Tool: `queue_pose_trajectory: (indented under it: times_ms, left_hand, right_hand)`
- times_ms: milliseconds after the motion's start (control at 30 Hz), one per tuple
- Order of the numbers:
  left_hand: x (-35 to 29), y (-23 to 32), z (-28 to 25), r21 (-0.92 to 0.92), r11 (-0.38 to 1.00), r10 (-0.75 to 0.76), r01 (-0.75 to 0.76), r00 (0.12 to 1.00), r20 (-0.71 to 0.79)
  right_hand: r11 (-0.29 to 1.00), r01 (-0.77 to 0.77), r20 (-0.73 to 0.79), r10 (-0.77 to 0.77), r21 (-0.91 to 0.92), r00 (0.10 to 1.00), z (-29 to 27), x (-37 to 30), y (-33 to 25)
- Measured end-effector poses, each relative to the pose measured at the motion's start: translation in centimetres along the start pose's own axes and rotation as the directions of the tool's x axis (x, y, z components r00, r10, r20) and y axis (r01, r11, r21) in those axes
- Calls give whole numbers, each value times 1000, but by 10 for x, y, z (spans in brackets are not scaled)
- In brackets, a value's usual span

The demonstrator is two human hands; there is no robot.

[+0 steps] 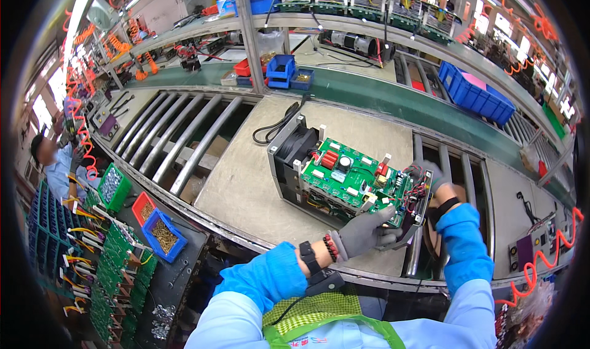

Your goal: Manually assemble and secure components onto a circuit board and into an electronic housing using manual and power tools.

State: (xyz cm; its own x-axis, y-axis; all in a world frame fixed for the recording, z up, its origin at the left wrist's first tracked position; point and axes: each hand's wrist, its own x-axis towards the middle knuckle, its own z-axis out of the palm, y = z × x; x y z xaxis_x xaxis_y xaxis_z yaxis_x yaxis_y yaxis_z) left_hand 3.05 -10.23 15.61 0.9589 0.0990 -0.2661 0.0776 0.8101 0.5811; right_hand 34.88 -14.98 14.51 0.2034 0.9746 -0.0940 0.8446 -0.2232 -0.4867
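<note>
Open-frame electronics chassis sits on a flat tan board that lies across the roller conveyor, fan end left, end panel right. Green PCB faces up: red parts, one round capacitor, wire bundle near the panel. Black fan at the other end, black cable looped on the board just behind it. Both hands in grey gloves. Left hand is at the near right corner, fingers bent over the PCB edge, thumb lower, close to the end panel; can't tell if it's really pinching. Right hand is at the far side of the end panel, fingers partly hidden behind it, grip unreadable. Lower left, desk carries blue bin of brass-coloured screws, red bin beside it, green bin with silvery hardware. Co-worker far left. Blue crate past the green belt, upper right.
</note>
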Motion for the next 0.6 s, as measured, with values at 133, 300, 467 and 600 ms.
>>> queue_pose_trajectory:
  times_ms: [133, 300, 467, 600]
  left_hand:
    - [-50, 45, 16, 740, 672, -122, 33, 990, 67]
    - [-44, 137, 50, 963, -103, 495, -250, 827, 267]
    - [24, 158, 75, 862, -502, 567, -77, 723, 395]
    - [70, 152, 93, 736, -675, 312, -60, 880, 358]
  right_hand:
    - [801, 230, -113, -345, -553, 932, -78, -3, -65]
    - [917, 361, -303, -397, -170, 866, -83, 3, -130]
    - [835, 188, -219, -83, 518, 972, -75, -23, -129]
    - [888, 170, -250, -65, 427, 966, -73, -35, -116]
